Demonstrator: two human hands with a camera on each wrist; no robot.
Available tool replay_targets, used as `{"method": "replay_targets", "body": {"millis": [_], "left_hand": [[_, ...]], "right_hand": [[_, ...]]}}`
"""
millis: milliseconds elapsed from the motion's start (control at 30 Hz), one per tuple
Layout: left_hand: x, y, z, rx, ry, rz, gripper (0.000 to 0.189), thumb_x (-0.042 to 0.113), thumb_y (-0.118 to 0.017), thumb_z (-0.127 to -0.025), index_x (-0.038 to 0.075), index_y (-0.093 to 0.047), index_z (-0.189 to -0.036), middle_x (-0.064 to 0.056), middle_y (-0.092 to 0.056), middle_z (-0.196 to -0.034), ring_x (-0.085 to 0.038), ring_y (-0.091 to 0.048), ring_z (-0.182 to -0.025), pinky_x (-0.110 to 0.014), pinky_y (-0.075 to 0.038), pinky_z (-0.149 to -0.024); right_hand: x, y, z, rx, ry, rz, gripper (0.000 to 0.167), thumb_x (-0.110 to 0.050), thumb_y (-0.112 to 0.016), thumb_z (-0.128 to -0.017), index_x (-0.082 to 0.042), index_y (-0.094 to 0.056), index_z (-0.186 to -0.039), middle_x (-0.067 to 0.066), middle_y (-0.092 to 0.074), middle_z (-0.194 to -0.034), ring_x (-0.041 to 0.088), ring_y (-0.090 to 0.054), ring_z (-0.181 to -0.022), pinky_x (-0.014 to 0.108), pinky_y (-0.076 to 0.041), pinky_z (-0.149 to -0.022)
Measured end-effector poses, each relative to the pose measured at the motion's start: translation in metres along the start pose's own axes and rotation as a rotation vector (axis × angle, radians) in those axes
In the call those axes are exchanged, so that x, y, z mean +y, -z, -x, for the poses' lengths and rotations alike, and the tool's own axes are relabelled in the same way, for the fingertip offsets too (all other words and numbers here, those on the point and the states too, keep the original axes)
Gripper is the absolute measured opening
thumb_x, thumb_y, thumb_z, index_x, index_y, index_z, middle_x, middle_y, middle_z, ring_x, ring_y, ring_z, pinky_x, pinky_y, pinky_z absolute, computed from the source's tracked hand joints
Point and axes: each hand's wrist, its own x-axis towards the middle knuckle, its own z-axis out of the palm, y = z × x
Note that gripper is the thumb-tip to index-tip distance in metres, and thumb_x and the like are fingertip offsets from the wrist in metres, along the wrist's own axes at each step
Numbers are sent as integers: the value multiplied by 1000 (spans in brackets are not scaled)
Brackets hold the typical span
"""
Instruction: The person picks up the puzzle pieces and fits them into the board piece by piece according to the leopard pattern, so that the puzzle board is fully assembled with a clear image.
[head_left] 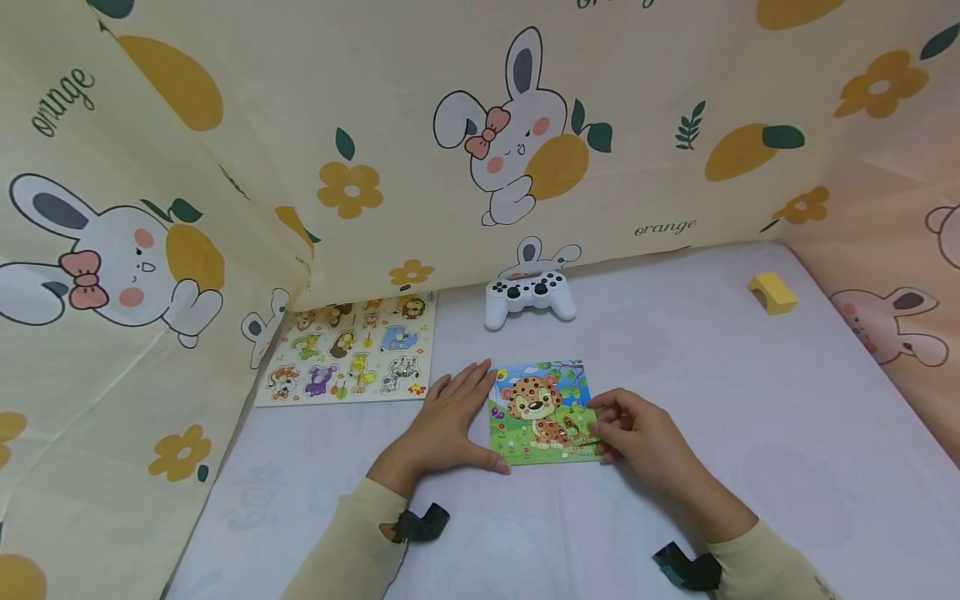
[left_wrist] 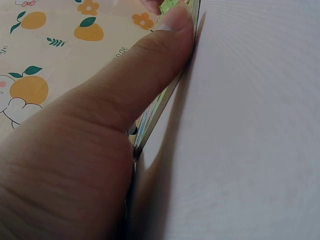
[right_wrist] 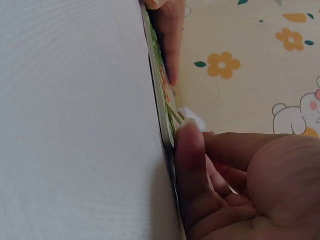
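Note:
A square leopard jigsaw puzzle [head_left: 537, 402] lies flat on the white-covered table in the head view. My left hand [head_left: 450, 429] rests at its left side with fingers extended, the thumb along the near left corner. At the right edge my right hand [head_left: 648, 435] pinches a puzzle piece [head_left: 578, 430] between thumb and fingers. That piece [right_wrist: 174, 113] is tilted up from the board in the right wrist view, and the fingertips cover part of it. In the left wrist view, the left thumb [left_wrist: 160, 47] presses against the puzzle's edge [left_wrist: 162, 100].
An animal puzzle board [head_left: 352, 354] lies at the back left, partly under the hanging printed cloth [head_left: 390, 100]. Behind the leopard puzzle is a white game controller [head_left: 529, 297]. A yellow arch block [head_left: 773, 293] sits at the far right.

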Motion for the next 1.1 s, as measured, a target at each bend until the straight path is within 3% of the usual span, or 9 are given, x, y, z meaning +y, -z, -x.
{"method": "replay_targets", "body": {"millis": [167, 433, 733, 1100], "left_hand": [[0, 0, 1, 2, -2, 6, 147, 93, -78, -67, 16, -17, -176, 4, -3, -183, -14, 2, -165, -49, 1, -130], [-1, 1, 1, 1, -5, 9, 147, 93, -77, -68, 16, -16, -176, 4, -3, -183, -15, 2, -165, -50, 1, -130], [1, 2, 1, -4, -1, 11, 147, 92, -79, -68, 16, -16, -176, 4, -3, -183, -14, 2, -165, -49, 2, -130], [1, 2, 0, -15, 5, -1, 147, 93, -78, -68, 16, -15, -177, 5, -2, -182, -14, 3, -165, -49, 2, -130]], "right_hand": [[-2, -3, 1, 0, 6, 65, 25, -2, -78, -100, 0, -71, -123, 9, -65, -94, 24, -65, -71, 29, -57, -58], [-3, -2, 1, 8, -6, 101, 24, -3, -78, -100, 1, -72, -123, 9, -65, -94, 24, -64, -69, 30, -57, -58], [-1, -3, 2, -28, -51, -11, 27, 2, -76, -100, 7, -69, -126, 13, -67, -98, 26, -71, -71, 33, -64, -64], [-2, 0, 2, -79, -45, -96, 32, 2, -73, -102, 13, -65, -131, 14, -68, -99, 28, -74, -73, 34, -65, -66]]}}
